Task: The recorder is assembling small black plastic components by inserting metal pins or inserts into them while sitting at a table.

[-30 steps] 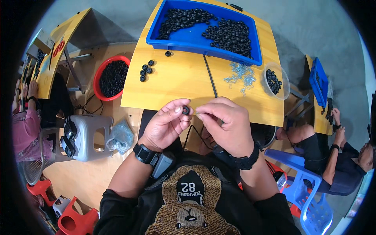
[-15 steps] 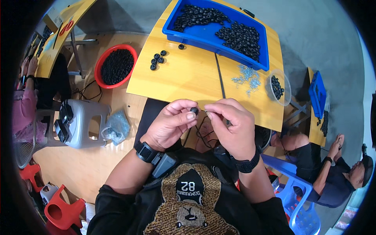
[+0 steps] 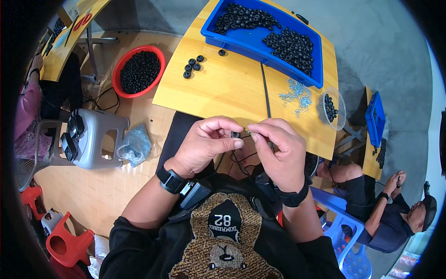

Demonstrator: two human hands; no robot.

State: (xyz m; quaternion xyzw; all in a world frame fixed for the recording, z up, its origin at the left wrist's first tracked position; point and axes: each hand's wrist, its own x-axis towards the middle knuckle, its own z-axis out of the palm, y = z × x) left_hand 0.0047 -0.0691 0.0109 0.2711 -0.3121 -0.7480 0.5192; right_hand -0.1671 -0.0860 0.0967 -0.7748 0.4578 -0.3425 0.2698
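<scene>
Between the thumb and forefinger of my left hand (image 3: 197,145) sits a small round black part (image 3: 235,135), like a little wheel or knob. My right hand (image 3: 282,156) is pinched on a tiny metal piece (image 3: 248,132), perhaps a screw; its exact kind is too small to make out. Both sets of fingertips are close together just off the table's near edge, the two pieces a short gap apart. On the yellow table (image 3: 223,93) beyond, several similar black parts (image 3: 197,67) lie in a cluster at left, and a lone one (image 3: 222,52) lies nearer the tray.
A blue tray (image 3: 262,57) of black parts stands at the back. Loose silvery metal pieces (image 3: 297,95) and a clear tub (image 3: 341,109) are at right. On the floor are a red basin (image 3: 160,74), a grey stool (image 3: 100,135) and a plastic bag (image 3: 135,144). A co-worker (image 3: 395,218) sits at right.
The black part has turned a little in my left fingers, and my right hand has shifted slightly. The whole view has moved a bit, so the table appears farther right.
</scene>
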